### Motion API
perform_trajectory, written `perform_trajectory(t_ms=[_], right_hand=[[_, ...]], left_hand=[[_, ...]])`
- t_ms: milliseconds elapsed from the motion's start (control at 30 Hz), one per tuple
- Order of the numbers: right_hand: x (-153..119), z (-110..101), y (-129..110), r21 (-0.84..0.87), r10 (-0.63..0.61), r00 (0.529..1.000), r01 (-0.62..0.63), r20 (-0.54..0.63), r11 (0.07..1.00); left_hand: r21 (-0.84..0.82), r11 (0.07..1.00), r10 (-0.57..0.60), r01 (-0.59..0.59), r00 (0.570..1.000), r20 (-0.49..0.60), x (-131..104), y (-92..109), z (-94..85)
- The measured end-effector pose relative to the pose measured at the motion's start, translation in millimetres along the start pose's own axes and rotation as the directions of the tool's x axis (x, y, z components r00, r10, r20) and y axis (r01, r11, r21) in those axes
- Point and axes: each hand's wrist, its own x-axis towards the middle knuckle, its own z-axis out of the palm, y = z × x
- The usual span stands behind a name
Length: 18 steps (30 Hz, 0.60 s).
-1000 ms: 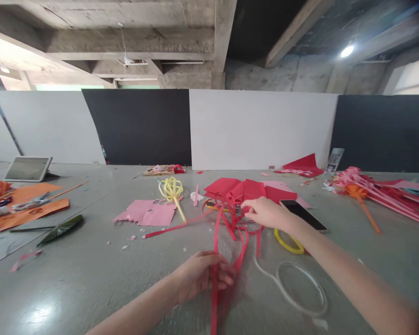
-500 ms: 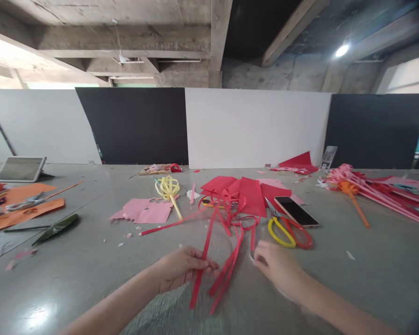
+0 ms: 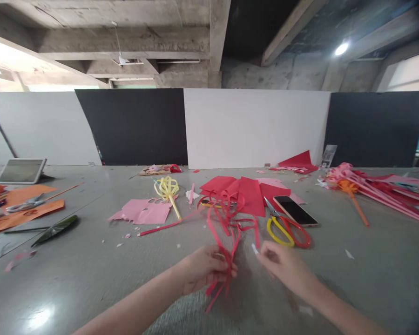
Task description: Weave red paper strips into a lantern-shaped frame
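Left hand [image 3: 206, 270] pinches the gathered red strips [image 3: 227, 255] at near centre; right hand [image 3: 286, 264], to their right, pinches a blurred white piece [image 3: 254, 249]. A slackened left pinch could let the strips fan apart.

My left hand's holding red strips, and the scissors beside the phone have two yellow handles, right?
Not quite: the scissors have one yellow handle and one red-orange handle, as the head view shows. Your left hand does hold red strips, and the scissors lie beside the phone.
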Motion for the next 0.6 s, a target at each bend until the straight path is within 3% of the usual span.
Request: perform_trajectory(t_ms=[100, 233, 367, 467, 533, 600], right_hand=[[-1.6, 0.2, -2.2, 0.104, -0.004, 0.999, 0.008, -0.041, 0.995], [-3.5, 4.6, 1.3, 0.156, -0.012, 0.999, 0.019, -0.044, 0.988], [-5.8, 12.8, 6.2, 0.187, 0.009, 1.000, -0.015, 0.030, 0.982], [-9.1, 18.5, 5.8, 0.193, 0.027, 0.994, -0.048, 0.107, 0.980], [-11.6, 21.0, 3.4, 0.147, -0.024, 0.992, 0.005, 0.125, 0.989], [-13.7, 22.8, 0.8, 0.078, -0.142, 0.986, 0.135, 0.091, 0.988]], left_hand=[[-0.001, 1.000, 0.021, -0.021, 1.000, 0.000, 0.3, -5.7, -1.1], [0.008, 0.999, 0.044, -0.044, 0.991, -0.123, -0.4, -15.2, -3.9], [0.038, 0.999, 0.040, -0.033, 0.978, -0.203, -3.2, -17.7, -6.5], [0.030, 0.999, 0.049, -0.044, 0.978, -0.200, -6.2, -14.5, -9.2], [0.027, 0.998, 0.058, -0.054, 0.979, -0.194, -7.5, -12.0, -11.7], [0.048, 0.996, 0.088, -0.080, 0.975, -0.203, -7.8, -10.3, -14.5]])
